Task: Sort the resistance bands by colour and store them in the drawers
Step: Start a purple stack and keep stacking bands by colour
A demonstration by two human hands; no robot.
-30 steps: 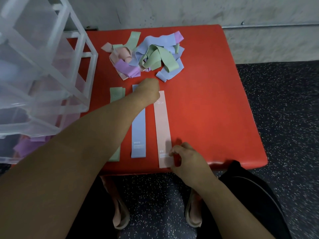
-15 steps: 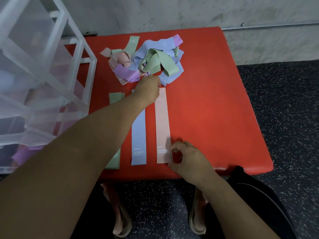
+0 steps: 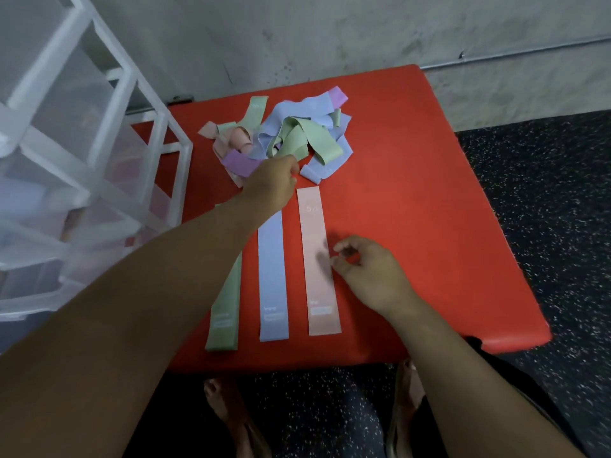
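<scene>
Left hand (image 3: pixel 272 181) is touching tangled pastel elastic bands (image 3: pixel 297 137), grip indiscernible; right hand (image 3: pixel 370 272) is hovering loosely curled, empty, beside flat pink elastic band (image 3: pixel 314 226).

This looks like a gym or exercise room. A red padded worktop (image 3: pixel 413 193) stands on black speckled rubber flooring (image 3: pixel 545 193), the kind laid in workout areas, with a bare, stained concrete wall (image 3: pixel 330 34) behind it. Pastel resistance bands (image 3: pixel 291 137) lie heaped at the worktop's far end. A clear plastic drawer unit (image 3: pixel 82 143) stands to its left.
</scene>
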